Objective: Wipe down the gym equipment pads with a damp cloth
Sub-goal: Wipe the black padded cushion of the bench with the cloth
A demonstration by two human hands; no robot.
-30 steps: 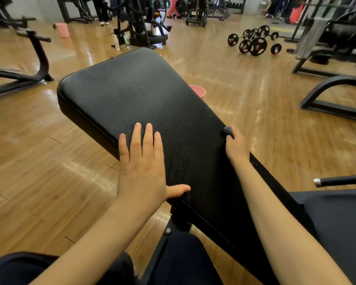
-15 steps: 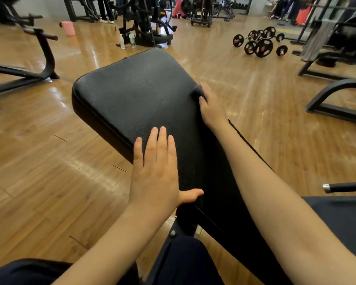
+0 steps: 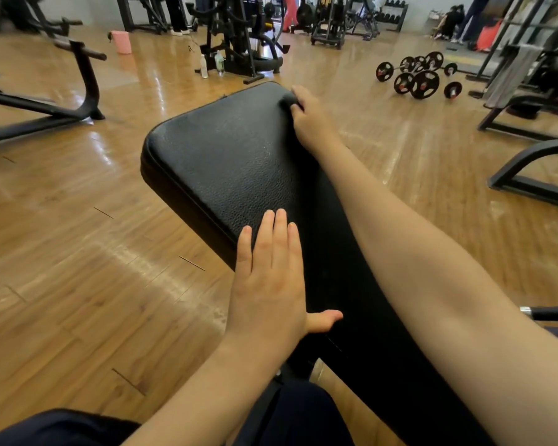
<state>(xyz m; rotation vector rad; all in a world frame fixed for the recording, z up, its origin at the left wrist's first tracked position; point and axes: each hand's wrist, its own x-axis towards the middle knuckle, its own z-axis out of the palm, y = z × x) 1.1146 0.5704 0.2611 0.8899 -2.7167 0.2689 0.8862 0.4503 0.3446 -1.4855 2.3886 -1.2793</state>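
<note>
A black padded bench pad (image 3: 226, 156) slopes away from me across the middle of the head view. My left hand (image 3: 268, 278) lies flat on its near left edge, fingers straight, thumb spread to the right. My right hand (image 3: 306, 119) reaches to the pad's far right corner and grips a small dark cloth (image 3: 289, 99) pressed against the pad's edge. Most of the cloth is hidden under my fingers.
Wooden floor surrounds the bench. A black machine frame (image 3: 78, 104) stands at left, a pink bucket (image 3: 121, 41) behind it. Spray bottles (image 3: 203, 66) sit by a machine at the back. Barbells with plates (image 3: 419, 78) lie at right, near other black frames (image 3: 529, 162).
My right hand has slid the cloth along the pad's right edge, from near me up to the far corner. My left hand has stayed flat on the pad.
</note>
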